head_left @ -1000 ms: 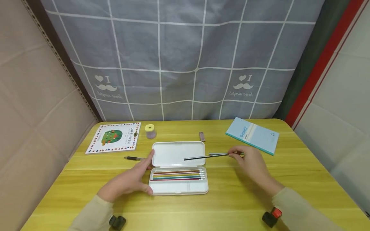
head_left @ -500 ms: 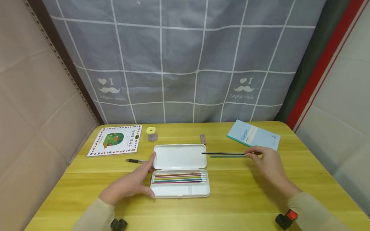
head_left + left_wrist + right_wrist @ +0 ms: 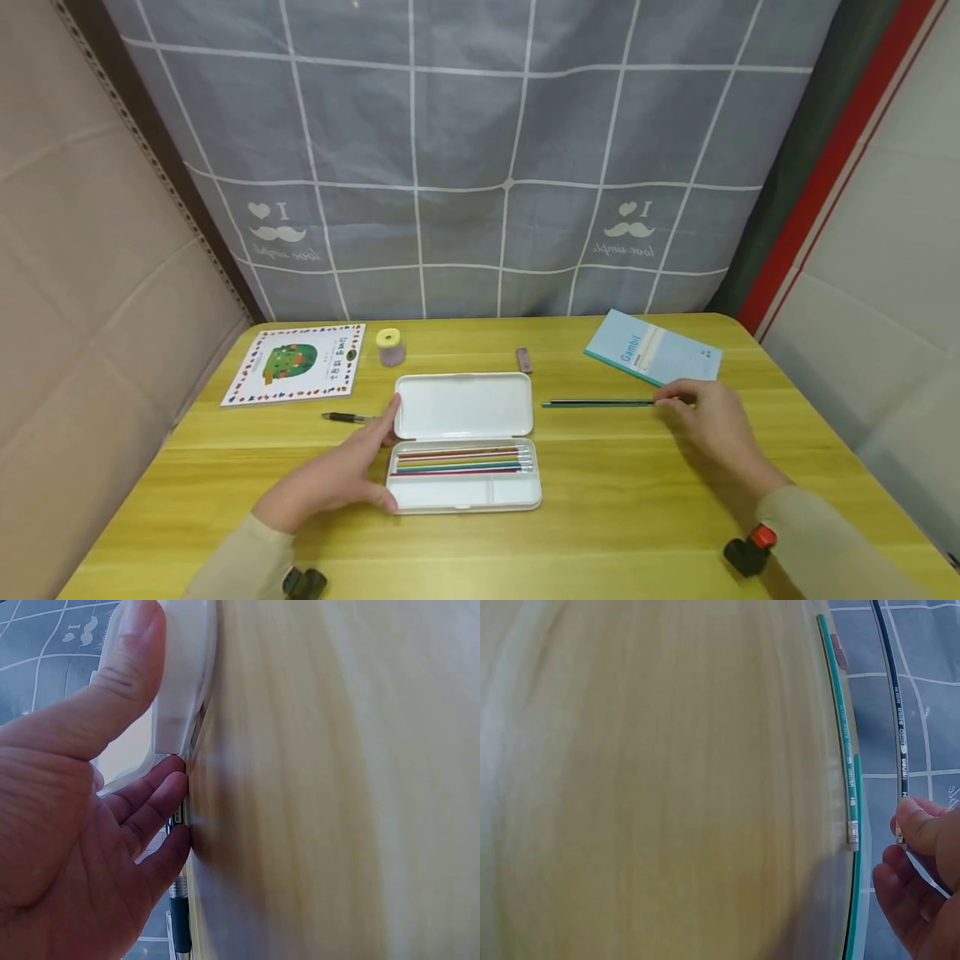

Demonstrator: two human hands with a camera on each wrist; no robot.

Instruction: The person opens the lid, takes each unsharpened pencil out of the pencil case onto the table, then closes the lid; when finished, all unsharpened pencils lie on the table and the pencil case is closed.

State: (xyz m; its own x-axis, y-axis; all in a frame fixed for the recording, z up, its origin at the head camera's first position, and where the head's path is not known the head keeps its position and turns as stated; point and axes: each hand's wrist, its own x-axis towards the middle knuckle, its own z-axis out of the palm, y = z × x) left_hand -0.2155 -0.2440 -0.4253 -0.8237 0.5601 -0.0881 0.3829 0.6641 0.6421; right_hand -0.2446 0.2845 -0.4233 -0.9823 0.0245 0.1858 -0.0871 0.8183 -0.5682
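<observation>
— Fingers of the right hand (image 3: 708, 421) pinch the end of a dark pencil (image 3: 897, 720), do they?

— Yes. The thumb and fingertips (image 3: 921, 825) squeeze its back end. That pencil was up over the white pencil case (image 3: 462, 442) a second ago. Now it is low, out to the right of the case, just beside a green pencil (image 3: 600, 405) that lies on the yellow table (image 3: 630, 500).

— Is the dark pencil touching the table?

— Hard to tell. From the head view the two pencils look like one thin line. The wrist view shows them side by side, a little apart.

— What about the left hand (image 3: 330, 479)?

— It has not moved. It grips the left end of the open case, thumb on the near half, fingers by the lid.

— Is anything hidden?

— A black pen (image 3: 347, 417) sits by the left fingers, partly behind them. Colored pencils (image 3: 459, 461) lie in the tray, too thin to count well. The small thing (image 3: 525, 360) behind the case is too tiny to name. The blue notebook (image 3: 652, 357) lies just behind the right hand.
</observation>
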